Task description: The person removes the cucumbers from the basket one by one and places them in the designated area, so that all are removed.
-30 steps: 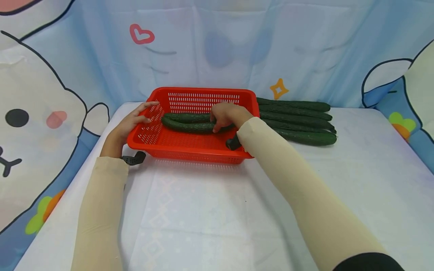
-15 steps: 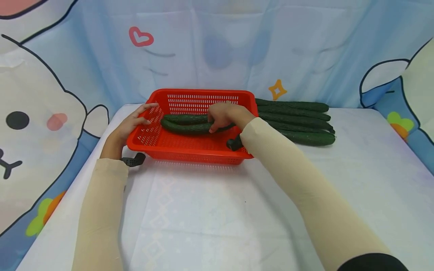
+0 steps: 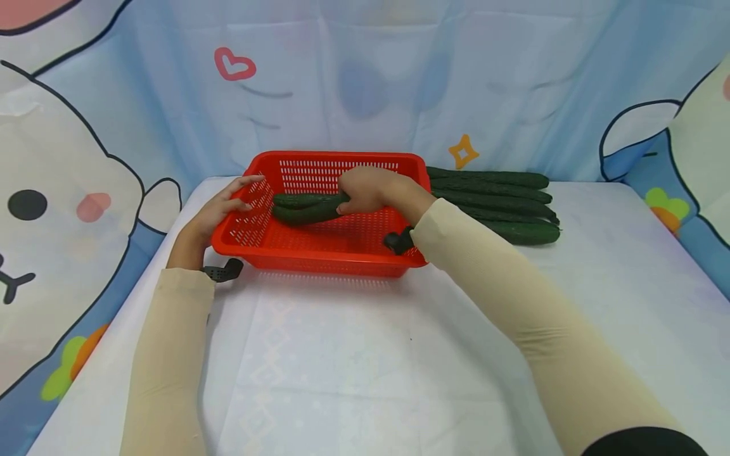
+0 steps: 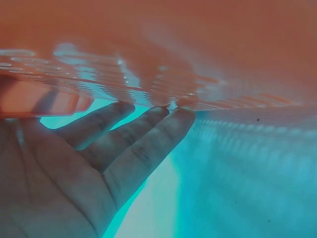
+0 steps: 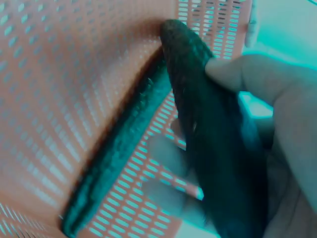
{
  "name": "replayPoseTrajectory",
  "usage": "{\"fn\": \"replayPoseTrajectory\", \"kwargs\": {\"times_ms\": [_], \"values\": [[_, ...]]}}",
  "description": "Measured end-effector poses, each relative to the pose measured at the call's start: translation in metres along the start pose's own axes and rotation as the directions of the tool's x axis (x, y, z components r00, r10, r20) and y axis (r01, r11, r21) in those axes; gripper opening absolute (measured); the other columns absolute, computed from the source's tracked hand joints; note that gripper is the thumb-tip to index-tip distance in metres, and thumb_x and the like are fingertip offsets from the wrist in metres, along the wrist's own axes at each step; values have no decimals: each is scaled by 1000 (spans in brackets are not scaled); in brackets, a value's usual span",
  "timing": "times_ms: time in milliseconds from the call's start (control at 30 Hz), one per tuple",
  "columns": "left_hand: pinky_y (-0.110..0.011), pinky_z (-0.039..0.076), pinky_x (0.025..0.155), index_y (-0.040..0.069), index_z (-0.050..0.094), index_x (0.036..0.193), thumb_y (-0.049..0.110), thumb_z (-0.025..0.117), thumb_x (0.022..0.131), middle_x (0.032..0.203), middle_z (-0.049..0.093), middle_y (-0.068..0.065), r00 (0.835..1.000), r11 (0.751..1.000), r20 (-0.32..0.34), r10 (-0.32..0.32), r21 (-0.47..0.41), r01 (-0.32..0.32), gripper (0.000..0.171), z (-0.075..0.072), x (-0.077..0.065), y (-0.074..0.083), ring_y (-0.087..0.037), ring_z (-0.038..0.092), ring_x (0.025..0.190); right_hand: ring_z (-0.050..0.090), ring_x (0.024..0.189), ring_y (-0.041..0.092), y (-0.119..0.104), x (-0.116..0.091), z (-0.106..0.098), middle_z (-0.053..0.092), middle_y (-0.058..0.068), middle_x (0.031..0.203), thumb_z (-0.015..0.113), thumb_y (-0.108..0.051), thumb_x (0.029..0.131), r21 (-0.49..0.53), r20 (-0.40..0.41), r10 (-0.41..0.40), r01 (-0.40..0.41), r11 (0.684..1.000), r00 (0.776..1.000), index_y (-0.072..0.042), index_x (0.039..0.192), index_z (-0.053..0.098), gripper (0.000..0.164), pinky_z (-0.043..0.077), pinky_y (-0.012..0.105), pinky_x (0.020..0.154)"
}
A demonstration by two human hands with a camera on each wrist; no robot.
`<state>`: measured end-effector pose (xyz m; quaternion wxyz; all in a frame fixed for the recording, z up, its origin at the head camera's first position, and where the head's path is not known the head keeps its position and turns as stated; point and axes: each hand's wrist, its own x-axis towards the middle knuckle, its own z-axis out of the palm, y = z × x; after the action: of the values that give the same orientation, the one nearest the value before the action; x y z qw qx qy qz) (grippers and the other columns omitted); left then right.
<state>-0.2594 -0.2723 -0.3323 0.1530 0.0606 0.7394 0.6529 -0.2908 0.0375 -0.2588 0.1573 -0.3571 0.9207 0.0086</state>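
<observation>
Dark green cucumbers and a red plastic basket (image 3: 319,258) are on the table. My right hand (image 3: 367,190) grips the right part of a cucumber (image 3: 308,214) inside the basket, thumb on its near side. This cucumber (image 5: 198,109) slants across the right wrist view, its far tip close to the mesh wall. A second cucumber (image 5: 119,148) lies along the basket's long wall, partly behind it. At the basket's left end, my left hand (image 3: 213,212) holds the rim. Its thumb and forefinger reach over the rim, while straight fingers (image 4: 148,144) press the outer wall from below.
Several more cucumbers (image 3: 496,197) lie side by side on the table, right of the basket and partly hidden by the right wrist. A white cloth (image 3: 331,354) covers the table. Behind it hangs a blue printed curtain (image 3: 353,69).
My right hand has moved slightly left and up, lifting the right part of the gripped cucumber, whose right end no longer shows past the hand. The left hand stays on the basket.
</observation>
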Motion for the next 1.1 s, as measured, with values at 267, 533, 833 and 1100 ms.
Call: {"fn": "replayPoseTrajectory", "kwargs": {"times_ms": [267, 533, 833, 1100], "values": [[-29, 61, 80, 35, 36, 150, 5, 41, 97, 153, 29, -9, 1000, 1000, -1, -12, 7, 12, 60, 1, 2, -1, -26, 59, 111, 46, 73, 17, -9, -14, -11, 46, 3, 78, 56, -39, 98, -58, -24, -20, 18, 998, 1000, -11, 91, 53, 29, 39, 31, 69], [-32, 61, 80, 33, 37, 149, 2, 40, 98, 148, 34, -7, 1000, 998, 26, -5, -69, 7, 60, 0, 3, 0, -27, 62, 109, 49, 84, 19, -13, -41, -23, 53, 6, 94, 57, -37, 98, -50, -100, -56, 51, 997, 993, -8, 107, 54, 31, 39, 32, 71], [-32, 61, 80, 29, 34, 151, 1, 41, 97, 146, 35, -10, 999, 995, 34, 1, -102, 2, 61, 1, 3, 1, -24, 65, 103, 55, 94, 17, -15, -90, -20, 57, 3, 113, 59, -40, 96, -95, -197, -72, 54, 994, 978, -11, 126, 54, 42, 47, 32, 75], [-30, 61, 77, 30, 34, 151, 2, 39, 97, 151, 30, -11, 1000, 999, 13, 6, -50, -5, 61, -1, 2, 1, -20, 65, 100, 61, 79, 11, -4, -142, -2, 59, 1, 120, 64, -38, 94, -48, -285, -98, 88, 995, 953, -13, 129, 55, 44, 55, 32, 81]]}}
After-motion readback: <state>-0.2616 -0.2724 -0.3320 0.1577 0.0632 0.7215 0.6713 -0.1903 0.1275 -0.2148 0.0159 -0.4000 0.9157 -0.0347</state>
